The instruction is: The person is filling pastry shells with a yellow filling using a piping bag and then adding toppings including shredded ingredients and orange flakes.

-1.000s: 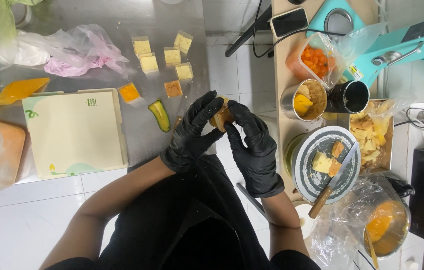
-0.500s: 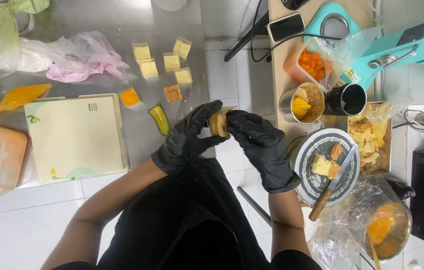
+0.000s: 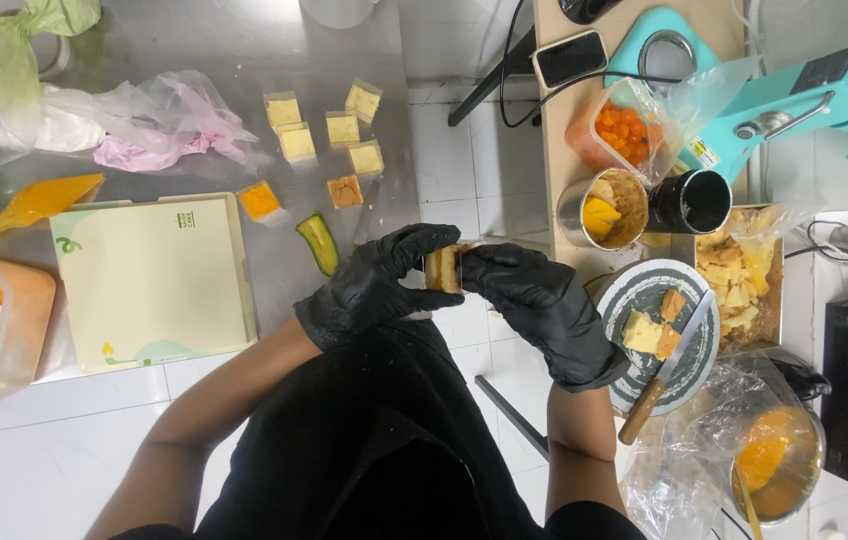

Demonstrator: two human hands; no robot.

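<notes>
Both gloved hands have drifted slightly rightward since a second ago, and the right hand (image 3: 544,305) now lies flatter, stretched out beside the cake piece rather than curled over it. One small layered cake piece (image 3: 441,268) sits between the two hands, held in the air above the counter's (image 3: 194,40) near edge. The left hand (image 3: 374,285) grips it from the left with thumb and fingers (image 3: 424,240) closed round its side, while the right hand's fingers (image 3: 489,265) press against its right side, partly closed. The piece looks pale tan with an orange-brown layer on its end face.

Beyond the fingers, six small cake squares rest on the counter: four yellow squares (image 3: 343,128) and two orange-topped squares (image 3: 346,190). Left of the left-hand fingers lies one cream box (image 3: 154,280), with one green slice (image 3: 321,243) just beside the fingers. Right of the right-hand fingers stands one round plate (image 3: 634,300) carrying three cake bits and one knife (image 3: 669,365).
</notes>
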